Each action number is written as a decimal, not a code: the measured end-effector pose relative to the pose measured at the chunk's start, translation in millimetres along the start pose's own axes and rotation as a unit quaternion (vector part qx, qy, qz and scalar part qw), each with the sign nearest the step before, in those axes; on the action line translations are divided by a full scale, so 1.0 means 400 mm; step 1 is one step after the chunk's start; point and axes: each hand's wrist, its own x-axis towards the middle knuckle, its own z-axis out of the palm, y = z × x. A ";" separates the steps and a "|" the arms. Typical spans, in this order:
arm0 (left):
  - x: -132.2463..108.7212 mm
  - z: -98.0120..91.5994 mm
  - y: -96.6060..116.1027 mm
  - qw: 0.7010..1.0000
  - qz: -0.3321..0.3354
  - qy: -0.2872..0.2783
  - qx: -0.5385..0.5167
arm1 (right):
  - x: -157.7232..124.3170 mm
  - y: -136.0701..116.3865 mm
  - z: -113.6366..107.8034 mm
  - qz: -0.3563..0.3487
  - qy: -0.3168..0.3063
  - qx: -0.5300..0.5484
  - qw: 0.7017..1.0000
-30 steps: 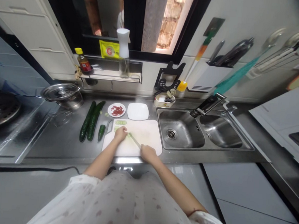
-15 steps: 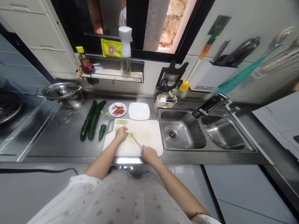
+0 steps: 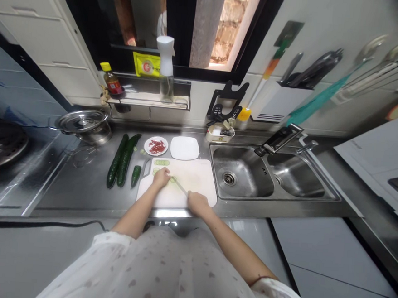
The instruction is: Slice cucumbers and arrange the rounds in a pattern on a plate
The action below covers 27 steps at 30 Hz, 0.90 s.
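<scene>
My right hand is closed round the handle of a knife, whose blade points up and left over the white cutting board. Near the blade's tip, my left hand has its fingers drawn together; what they hold is too small to make out. A green cucumber slice lies by the blade. Several cucumber slices form a row at the board's upper left. Left of the board are a short cucumber piece and two long cucumbers.
Behind the board stand a plate of chopped red pieces and a white square plate. A double sink lies to the right. A lidded steel pot is at the left, and a bottle shelf hangs behind.
The knife and my right hand have shifted very slightly to the left and up. My left hand stays in nearly the same place.
</scene>
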 end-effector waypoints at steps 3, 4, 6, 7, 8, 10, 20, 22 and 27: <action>-0.001 0.000 0.000 1.000 0.001 0.001 -0.001 | 0.001 0.001 -0.011 0.000 -0.002 -0.010 1.000; -0.001 0.000 0.000 1.000 0.001 0.001 -0.001 | 0.001 0.001 -0.015 0.001 -0.005 -0.013 1.000; -0.002 -0.001 0.000 1.000 0.002 0.002 -0.003 | 0.002 0.000 -0.023 0.001 -0.011 -0.019 1.000; -0.002 -0.001 0.001 1.000 0.004 0.001 -0.003 | 0.002 0.000 -0.028 0.000 -0.011 -0.022 1.000; -0.003 -0.001 0.001 1.000 0.005 0.001 -0.003 | 0.001 -0.001 -0.033 -0.001 -0.011 -0.025 1.000; -0.003 -0.002 0.001 1.000 0.007 -0.001 -0.002 | -0.001 -0.003 -0.044 -0.005 -0.013 -0.033 0.999; -0.008 -0.006 0.005 1.000 0.004 0.001 -0.002 | -0.003 0.002 -0.036 -0.007 -0.011 -0.038 0.999; -0.008 -0.006 0.004 1.000 0.005 0.000 -0.003 | -0.006 0.011 -0.023 -0.006 -0.002 -0.033 0.999; -0.003 -0.001 -0.001 1.000 0.003 0.001 -0.010 | -0.024 0.028 -0.008 0.001 -0.010 -0.023 1.000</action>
